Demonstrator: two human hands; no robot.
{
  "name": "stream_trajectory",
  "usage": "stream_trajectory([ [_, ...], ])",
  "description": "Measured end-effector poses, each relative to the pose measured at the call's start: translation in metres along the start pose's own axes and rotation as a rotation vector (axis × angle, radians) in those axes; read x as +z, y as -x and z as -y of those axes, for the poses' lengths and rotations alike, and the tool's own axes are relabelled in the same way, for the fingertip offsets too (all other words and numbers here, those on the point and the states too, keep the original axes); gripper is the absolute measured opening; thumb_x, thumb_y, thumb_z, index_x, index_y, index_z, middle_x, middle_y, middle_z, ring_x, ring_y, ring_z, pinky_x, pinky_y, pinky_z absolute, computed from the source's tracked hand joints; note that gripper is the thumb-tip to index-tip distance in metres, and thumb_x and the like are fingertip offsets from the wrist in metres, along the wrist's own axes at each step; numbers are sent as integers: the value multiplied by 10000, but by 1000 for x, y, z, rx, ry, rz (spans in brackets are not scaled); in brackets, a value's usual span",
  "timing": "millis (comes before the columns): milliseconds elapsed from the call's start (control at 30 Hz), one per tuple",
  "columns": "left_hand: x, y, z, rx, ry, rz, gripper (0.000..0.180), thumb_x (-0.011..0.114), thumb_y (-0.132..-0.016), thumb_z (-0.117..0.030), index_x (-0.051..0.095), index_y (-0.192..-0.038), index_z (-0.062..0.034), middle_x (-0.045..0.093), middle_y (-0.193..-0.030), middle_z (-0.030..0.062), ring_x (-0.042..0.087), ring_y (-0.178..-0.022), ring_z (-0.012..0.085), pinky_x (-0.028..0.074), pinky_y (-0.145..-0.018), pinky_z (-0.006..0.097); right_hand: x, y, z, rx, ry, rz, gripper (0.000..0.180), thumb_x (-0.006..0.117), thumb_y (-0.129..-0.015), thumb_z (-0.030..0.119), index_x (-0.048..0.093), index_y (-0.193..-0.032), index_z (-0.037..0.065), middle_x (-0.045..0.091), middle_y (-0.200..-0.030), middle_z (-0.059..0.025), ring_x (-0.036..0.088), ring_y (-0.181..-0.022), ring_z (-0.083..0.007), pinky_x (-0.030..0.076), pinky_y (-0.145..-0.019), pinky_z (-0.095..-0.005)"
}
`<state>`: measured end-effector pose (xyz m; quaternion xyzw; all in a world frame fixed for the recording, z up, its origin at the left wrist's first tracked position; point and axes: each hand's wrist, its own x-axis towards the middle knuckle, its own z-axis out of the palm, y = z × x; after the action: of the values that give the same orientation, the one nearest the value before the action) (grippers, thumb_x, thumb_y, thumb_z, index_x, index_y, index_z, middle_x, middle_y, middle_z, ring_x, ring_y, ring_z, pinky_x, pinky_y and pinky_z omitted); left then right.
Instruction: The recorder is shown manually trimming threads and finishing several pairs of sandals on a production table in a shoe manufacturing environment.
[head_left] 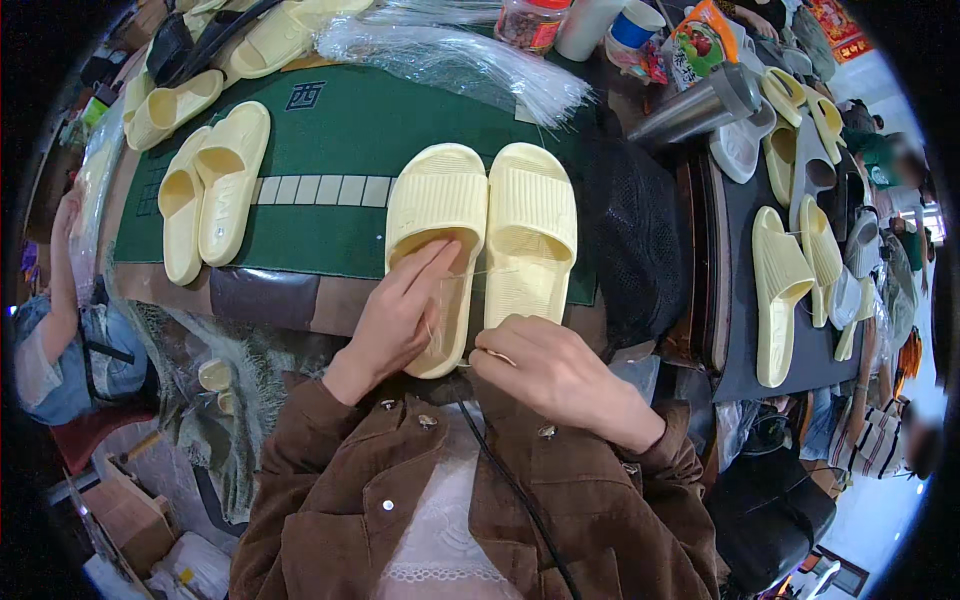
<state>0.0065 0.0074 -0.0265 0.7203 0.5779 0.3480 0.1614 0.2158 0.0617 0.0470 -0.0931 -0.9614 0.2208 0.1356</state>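
Central pair: two pale yellow slides, the left slide (437, 240) and the right slide (530, 232), are lying side by side and touching, toes pointing away, at the near edge of the green mat (350, 130).
Left hand (398, 322): it is resting on the heel of the left slide, fingers extended and loosely spread, clamping nothing.
Right hand (555, 372): it is curling at the heel of the right slide, thumb and forefinger pinching narrowly; what they are pinching is too small to tell.
Second pair (208, 185): two more yellow slides are lying on the mat's left part, well apart from the hands.
Mat marking (305, 95): a dark square sign is sitting near the mat's far edge.
Clear bags (460, 55): a bundle of transparent plastic is lying beyond the mat.
Packages: a red-lidded jar (530, 20) and an orange printed pouch (700, 45) are standing at the far edge.
Steel flask (700, 105): it is lying tilted, to the right.
Right-hand table (735, 370): further yellow slides (785, 285) are lying there.
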Motion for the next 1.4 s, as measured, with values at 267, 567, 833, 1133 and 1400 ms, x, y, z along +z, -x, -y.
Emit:
stream_trajectory([
  [267,-25,-5,7,36,163,258,727,477,-734,35,324,-1441,-39,406,-1405,202,420,-1280,366,352,-1076,414,10,13,-19,103,58,-47,266,604,-700,30,604,-966,15,611,-954,-105,630,-844,-262,528,-700,-352],
  [567,-28,-7,8,57,108,280,740,658,-830,-273,320,-1447,-44,406,-1414,200,417,-1286,358,349,-1072,414,9,15,-11,136,-24,-56,191,633,-737,25,604,-925,18,565,-766,-89,612,-696,-256,508,-586,-357],
  [833,-28,-8,6,86,77,305,806,703,-784,-278,314,-1454,-54,400,-1422,196,412,-1294,350,348,-1071,411,5,17,-15,190,170,-142,254,625,-720,-5,605,-973,13,612,-920,-103,638,-776,-255,536,-638,-339],
  [1133,-19,-18,3,17,-93,276,873,679,-802,-458,305,-1414,39,404,-1371,247,424,-1248,395,379,-1023,439,36,-2,-56,293,294,-204,218,594,-713,41,572,-927,13,569,-982,-113,619,-891,-259,535,-698,-344],
  [1400,16,-39,-2,-80,-157,159,589,603,-884,-406,464,-1205,68,493,-1183,246,531,-1043,408,449,-879,455,47,-8,-69,250,266,-366,270,599,-723,32,579,-991,1,575,-1042,-121,620,-932,-276,534,-734,-348],
])
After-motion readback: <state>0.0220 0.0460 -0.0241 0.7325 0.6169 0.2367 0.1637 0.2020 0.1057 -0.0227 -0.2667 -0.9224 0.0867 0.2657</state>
